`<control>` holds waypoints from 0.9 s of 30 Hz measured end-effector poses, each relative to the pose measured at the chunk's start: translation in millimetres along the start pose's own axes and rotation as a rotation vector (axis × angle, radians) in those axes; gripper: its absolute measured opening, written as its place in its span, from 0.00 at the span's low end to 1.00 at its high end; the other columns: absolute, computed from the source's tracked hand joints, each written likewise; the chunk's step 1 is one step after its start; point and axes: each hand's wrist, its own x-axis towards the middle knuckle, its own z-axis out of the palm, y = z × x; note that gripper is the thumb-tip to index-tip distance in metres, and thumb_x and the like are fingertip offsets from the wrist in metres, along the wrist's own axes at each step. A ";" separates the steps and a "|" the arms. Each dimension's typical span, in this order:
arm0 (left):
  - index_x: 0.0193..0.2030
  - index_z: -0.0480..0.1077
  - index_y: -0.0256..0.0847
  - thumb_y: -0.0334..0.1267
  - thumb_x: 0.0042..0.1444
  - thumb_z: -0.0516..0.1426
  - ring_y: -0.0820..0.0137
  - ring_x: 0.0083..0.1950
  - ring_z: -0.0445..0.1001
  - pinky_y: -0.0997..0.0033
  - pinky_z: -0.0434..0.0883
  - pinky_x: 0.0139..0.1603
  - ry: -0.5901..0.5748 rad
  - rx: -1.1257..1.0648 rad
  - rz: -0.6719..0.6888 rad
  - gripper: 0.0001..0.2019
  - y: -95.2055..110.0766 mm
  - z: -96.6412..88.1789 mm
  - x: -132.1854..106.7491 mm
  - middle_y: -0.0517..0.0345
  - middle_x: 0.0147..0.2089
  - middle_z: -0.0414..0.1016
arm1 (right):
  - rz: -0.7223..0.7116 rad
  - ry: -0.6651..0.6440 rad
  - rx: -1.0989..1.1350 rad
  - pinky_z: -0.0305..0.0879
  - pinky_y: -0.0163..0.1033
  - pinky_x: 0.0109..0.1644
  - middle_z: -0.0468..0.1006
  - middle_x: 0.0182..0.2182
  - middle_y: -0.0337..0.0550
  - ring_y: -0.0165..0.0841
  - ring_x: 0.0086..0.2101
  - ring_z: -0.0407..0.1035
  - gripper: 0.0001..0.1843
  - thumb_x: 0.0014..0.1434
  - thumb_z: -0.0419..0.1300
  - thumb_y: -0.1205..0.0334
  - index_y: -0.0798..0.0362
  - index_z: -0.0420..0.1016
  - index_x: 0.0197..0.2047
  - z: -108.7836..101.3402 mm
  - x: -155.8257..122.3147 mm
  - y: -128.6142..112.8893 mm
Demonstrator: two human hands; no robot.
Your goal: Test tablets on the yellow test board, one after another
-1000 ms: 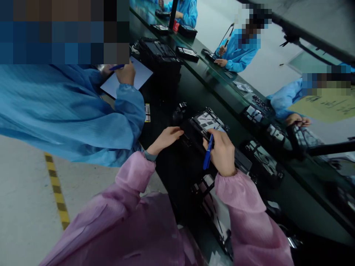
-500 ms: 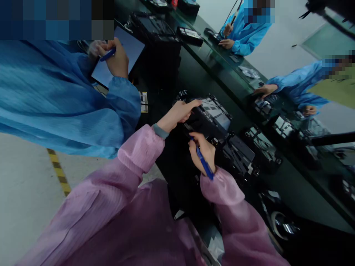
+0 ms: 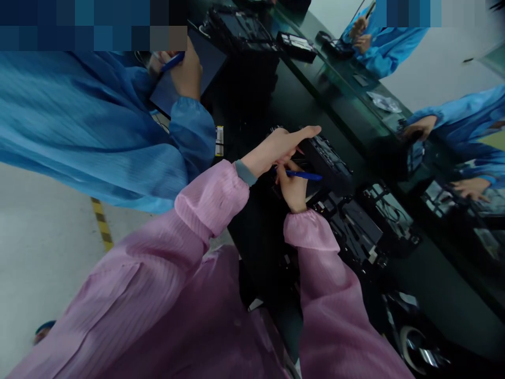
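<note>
My left hand (image 3: 282, 145) is closed on the near end of a black box-like electronic unit (image 3: 329, 163), its thumb laid along the top edge. The unit stands tilted, and the fingers under it are partly hidden. Just below, my right hand (image 3: 294, 189) grips a blue pen-shaped tool (image 3: 307, 175) pointing toward the left hand's fingers. The tool's tip is hard to make out there. Close to the right hand lies another black unit (image 3: 361, 231) with dark strips and cables showing.
A co-worker's blue sleeve (image 3: 189, 126) is close on the left, that hand (image 3: 187, 73) holding a blue tool over a dark panel (image 3: 213, 50). More open units (image 3: 389, 205) line the dark bench (image 3: 426, 273). Across it, other people work. A roll (image 3: 414, 345) lies lower right.
The unit in my left hand has tipped so its top face turns away. My right hand has moved up against the left, and the blue tool has swung from steep to nearly level.
</note>
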 end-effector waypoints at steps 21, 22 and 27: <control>0.27 0.63 0.41 0.51 0.55 0.59 0.75 0.22 0.59 0.73 0.53 0.22 0.268 0.473 0.059 0.17 -52.7 -34.6 -62.0 0.62 0.19 0.61 | -0.292 -0.247 -0.310 0.69 0.37 0.35 0.77 0.29 0.40 0.31 0.28 0.72 0.09 0.63 0.54 0.63 0.48 0.75 0.44 -96.2 -130.7 -60.5; 0.31 0.64 0.41 0.48 0.57 0.57 0.74 0.23 0.61 0.73 0.56 0.24 0.375 0.432 0.127 0.13 -57.6 -30.8 -77.5 0.63 0.21 0.64 | -0.200 -0.222 -0.271 0.69 0.36 0.33 0.77 0.28 0.39 0.30 0.27 0.72 0.09 0.63 0.55 0.62 0.48 0.74 0.44 -106.0 -139.9 -67.8; 0.44 0.64 0.42 0.34 0.60 0.48 0.71 0.31 0.69 0.71 0.66 0.34 -0.437 0.131 0.135 0.07 -77.9 29.2 -153.8 0.57 0.31 0.76 | 0.170 0.052 0.138 0.69 0.33 0.29 0.77 0.28 0.37 0.30 0.27 0.73 0.05 0.61 0.59 0.58 0.47 0.70 0.41 -149.6 -202.7 -106.5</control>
